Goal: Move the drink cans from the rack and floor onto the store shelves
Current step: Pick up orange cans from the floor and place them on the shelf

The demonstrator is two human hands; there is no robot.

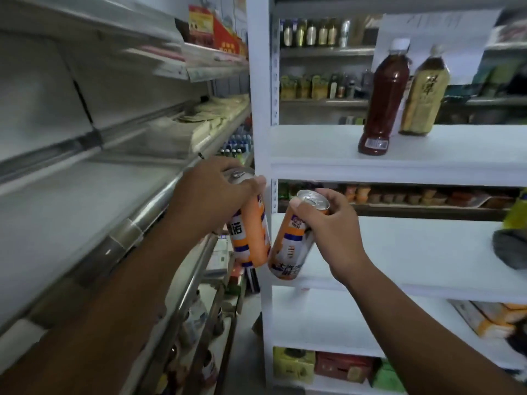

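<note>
Centre of frame: both hands are loaded, one can each.

Left hand (211, 195) comes in from the lower left. Its fingers are curled down over the lid and rim of the left can (251, 232), gripping it from above. The can is orange with white and blue bands. It hangs nearly upright in front of the corner post of the white shelf unit (413, 252).

Right hand (328, 232) comes in from the lower right. Thumb and fingers are wrapped round the top end of the right can (293, 243), which has the same orange label. This can is tilted, with the lid toward the upper right and the base toward the lower left. It sits at the left end of the middle white board, over its front edge — cannot tell whether the base touches the board. The two can bases are just beside each other; contact is not resolvable.

Upper right: a dark bottle (385, 101) and an amber bottle (425, 92) stand upright side by side on the board above.

Left half of frame: a metal rack (85, 195) with slanted shelves. Blurred containers show low down on it.

Bottom centre: coloured boxes (293, 366) on the lowest white board.
</note>
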